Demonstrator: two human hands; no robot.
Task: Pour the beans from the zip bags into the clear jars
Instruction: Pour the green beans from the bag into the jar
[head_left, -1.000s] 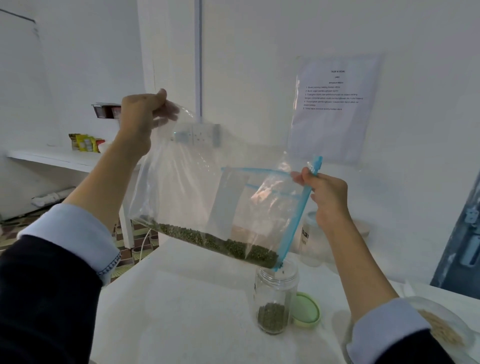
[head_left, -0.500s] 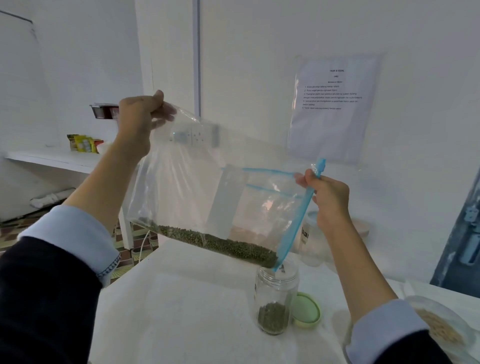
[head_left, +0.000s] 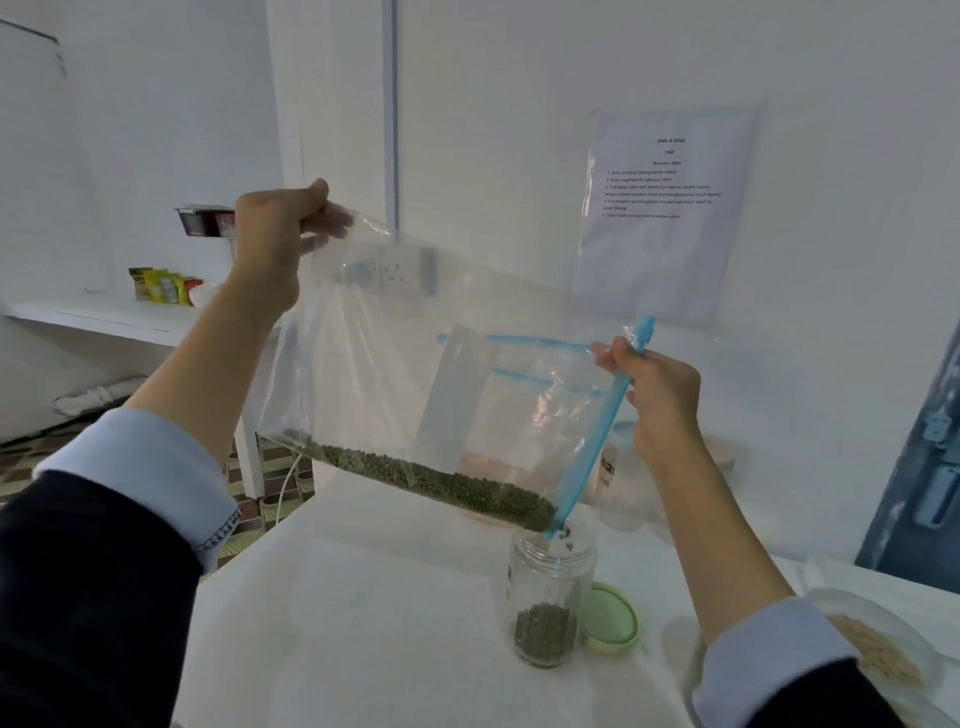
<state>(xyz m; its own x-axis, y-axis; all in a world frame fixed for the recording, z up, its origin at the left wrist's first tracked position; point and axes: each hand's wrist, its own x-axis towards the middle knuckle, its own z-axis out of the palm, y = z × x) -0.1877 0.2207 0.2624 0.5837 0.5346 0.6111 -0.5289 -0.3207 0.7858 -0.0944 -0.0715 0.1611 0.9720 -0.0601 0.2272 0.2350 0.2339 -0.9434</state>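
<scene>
1. the left hand (head_left: 280, 234) pinches the closed bottom corner of the zip bag (head_left: 415, 374) and holds it high; the grip is narrow, clamped on the plastic. judged purpose: raising that end tilts the bag so its contents run toward the mouth.
2. the right hand (head_left: 657, 395) holds the blue zip strip (head_left: 597, 441) near its upper end, grip closed on it. this appears to keep the opening taut and steer its lowest corner.
3. the green beans (head_left: 441, 483) lie in a sloping band along the bag's lower edge, banked against the zip's low corner.
4. that corner sits directly over the mouth of the clear jar (head_left: 550, 587), which stands upright on the white desk (head_left: 363, 623). a few beans show at the jar mouth; a shallow layer lies on its bottom.
5. a green lid (head_left: 613, 618) lies flat on the desk just beside the jar, to its right, clear of the pour.
6. judgement: pour under way, most beans not yet transferred.
7. risk: the jar mouth is narrow against the bag's opening; a steeper tilt could spill beans past the rim.
</scene>
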